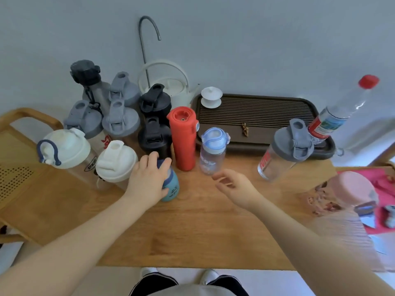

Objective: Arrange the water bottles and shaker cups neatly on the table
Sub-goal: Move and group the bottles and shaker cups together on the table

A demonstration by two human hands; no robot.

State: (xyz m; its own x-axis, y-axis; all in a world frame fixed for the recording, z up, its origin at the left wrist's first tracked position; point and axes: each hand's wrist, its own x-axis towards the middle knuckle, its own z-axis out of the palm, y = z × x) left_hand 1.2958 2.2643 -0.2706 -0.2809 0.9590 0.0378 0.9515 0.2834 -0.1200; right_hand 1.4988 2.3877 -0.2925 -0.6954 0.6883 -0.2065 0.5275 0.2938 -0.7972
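Item: small teal bottle [172, 186], upright on the wooden counter [203, 231], just in front of the red bottle [183, 137]; my left hand [147, 182] grasps it around the top. My right hand [235, 184] hovers with fingers loosely spread, holding nothing, near the clear blue-lidded bottle [212, 150]. Shaker cups clustered at left; one grey-lidded shaker [284, 150] stands apart at right.

Five grey-lidded shakers [120, 122], two black shakers [152, 138] and two white-lidded shakers [116, 161] stand at frame left and centre; six other bottles [183, 137], one teapot [171, 86], one tray [256, 116].
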